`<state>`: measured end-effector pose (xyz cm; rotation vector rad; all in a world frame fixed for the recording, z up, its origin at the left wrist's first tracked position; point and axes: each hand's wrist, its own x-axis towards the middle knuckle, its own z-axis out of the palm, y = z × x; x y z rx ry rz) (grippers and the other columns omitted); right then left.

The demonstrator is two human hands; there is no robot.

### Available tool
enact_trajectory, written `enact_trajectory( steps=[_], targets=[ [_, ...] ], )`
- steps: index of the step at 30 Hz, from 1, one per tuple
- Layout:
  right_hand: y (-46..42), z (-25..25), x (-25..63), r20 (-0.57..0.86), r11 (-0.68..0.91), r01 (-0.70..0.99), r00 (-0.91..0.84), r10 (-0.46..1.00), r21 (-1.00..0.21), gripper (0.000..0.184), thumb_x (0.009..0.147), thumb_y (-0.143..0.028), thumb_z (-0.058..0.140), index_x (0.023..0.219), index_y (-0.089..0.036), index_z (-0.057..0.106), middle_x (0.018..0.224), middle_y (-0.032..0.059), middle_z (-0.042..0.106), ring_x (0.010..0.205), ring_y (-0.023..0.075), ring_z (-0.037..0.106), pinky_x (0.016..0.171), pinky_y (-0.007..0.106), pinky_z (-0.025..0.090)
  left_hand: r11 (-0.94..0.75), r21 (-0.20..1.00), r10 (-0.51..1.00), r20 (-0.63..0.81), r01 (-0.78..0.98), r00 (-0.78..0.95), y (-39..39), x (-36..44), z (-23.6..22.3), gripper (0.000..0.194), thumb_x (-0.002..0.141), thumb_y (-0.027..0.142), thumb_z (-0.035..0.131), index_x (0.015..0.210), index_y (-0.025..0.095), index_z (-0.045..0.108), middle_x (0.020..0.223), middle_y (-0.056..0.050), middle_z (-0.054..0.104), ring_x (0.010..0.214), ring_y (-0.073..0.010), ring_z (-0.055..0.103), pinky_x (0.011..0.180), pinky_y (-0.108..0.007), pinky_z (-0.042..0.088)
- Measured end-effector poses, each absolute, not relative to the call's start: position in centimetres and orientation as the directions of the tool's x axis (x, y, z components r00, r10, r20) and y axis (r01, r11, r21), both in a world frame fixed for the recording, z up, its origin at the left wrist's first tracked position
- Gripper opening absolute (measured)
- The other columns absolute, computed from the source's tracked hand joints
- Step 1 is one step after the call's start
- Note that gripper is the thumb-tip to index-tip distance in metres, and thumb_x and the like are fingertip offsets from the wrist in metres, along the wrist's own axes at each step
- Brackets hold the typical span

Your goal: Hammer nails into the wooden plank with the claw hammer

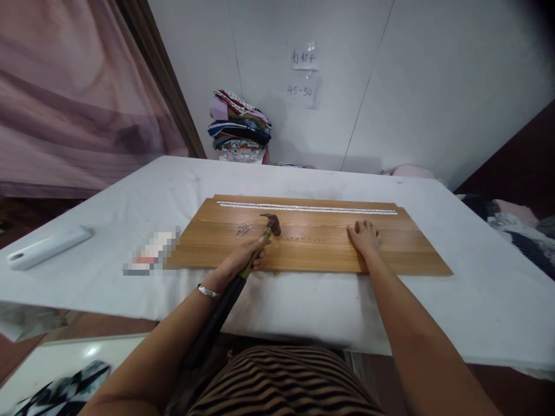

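A claw hammer [234, 292] with a dark grip slants across the front edge of a wooden board [321, 254]. My left hand [254, 251] is closed round its shaft, close below the head, and the head is over the board. Left of the head lies a small pile of loose nails [243, 230]. A row of small dark marks, perhaps nail heads, runs rightward from the hammer head. Flat on the board's right part rests my right hand [365, 236], fingers spread and holding nothing. Two white strips [303, 208] with markings run along the board's far side.
The board lies on a white-covered table [312, 300]. To its left are a blurred-out item [154, 249] and a white elongated object [50, 245]. Folded clothes [240, 127] are stacked beyond the far edge, by a wall with paper notes [302, 91]. A pink curtain [87, 86] hangs left.
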<state>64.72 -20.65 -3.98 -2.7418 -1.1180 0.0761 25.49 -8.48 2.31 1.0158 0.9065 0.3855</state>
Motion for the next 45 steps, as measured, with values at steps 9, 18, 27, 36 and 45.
enact_trajectory(
  steps=[9, 18, 27, 36, 45],
  targets=[
    [-20.62, -3.91, 64.69, 0.020, -0.705, 0.687, 0.718, 0.695, -0.176, 0.053, 0.109, -0.050, 0.034, 0.139, -0.021, 0.065, 0.160, 0.0174, 0.054, 0.150, 0.0326, 0.042, 0.120, 0.054, 0.033, 0.512, 0.852, 0.661, -0.474, 0.112, 0.582, -8.53, 25.75, 2.47, 0.054, 0.088, 0.055, 0.081, 0.114, 0.012, 0.062, 0.065, 0.007, 0.051, 0.043, -0.0069, 0.041, 0.041, -0.021, 0.027],
    [-20.65, -3.86, 64.81, 0.016, -0.698, 0.693, 0.712, 0.702, -0.181, 0.053, 0.109, -0.051, 0.033, 0.137, -0.020, 0.066, 0.157, 0.0174, 0.055, 0.148, 0.0325, 0.043, 0.119, 0.052, 0.033, 0.535, 0.843, 0.649, -0.453, 0.056, 0.611, -8.62, 25.59, 2.59, 0.055, 0.086, 0.053, 0.085, 0.116, 0.012, 0.063, 0.065, 0.007, 0.051, 0.043, -0.0062, 0.041, 0.043, -0.021, 0.028],
    [-20.67, -4.01, 64.91, 0.025, -0.699, 0.690, 0.715, 0.699, -0.185, 0.052, 0.109, -0.051, 0.033, 0.135, -0.021, 0.067, 0.157, 0.0178, 0.056, 0.149, 0.0332, 0.042, 0.120, 0.055, 0.033, 0.532, 0.844, 0.646, -0.456, 0.067, 0.612, -8.45, 25.53, 2.31, 0.052, 0.087, 0.053, 0.084, 0.115, 0.014, 0.064, 0.066, 0.007, 0.052, 0.044, -0.0065, 0.042, 0.043, -0.020, 0.027],
    [-20.75, -4.01, 64.99, 0.028, -0.699, 0.687, 0.717, 0.697, -0.197, 0.052, 0.108, -0.051, 0.033, 0.133, -0.021, 0.068, 0.156, 0.0173, 0.056, 0.147, 0.0324, 0.045, 0.120, 0.055, 0.032, 0.510, 0.851, 0.669, -0.485, 0.126, 0.564, -8.78, 26.01, 2.84, 0.051, 0.087, 0.056, 0.082, 0.110, 0.014, 0.064, 0.064, 0.006, 0.053, 0.043, -0.0065, 0.040, 0.042, -0.020, 0.027],
    [-20.76, -3.78, 64.83, 0.032, -0.700, 0.690, 0.716, 0.697, -0.186, 0.053, 0.108, -0.050, 0.034, 0.135, -0.021, 0.068, 0.155, 0.0181, 0.057, 0.146, 0.0333, 0.045, 0.119, 0.055, 0.034, 0.527, 0.846, 0.644, -0.463, 0.086, 0.609, -8.65, 25.92, 2.77, 0.046, 0.088, 0.053, 0.081, 0.110, 0.016, 0.064, 0.064, 0.007, 0.051, 0.043, -0.0065, 0.039, 0.042, -0.020, 0.028]
  ],
)
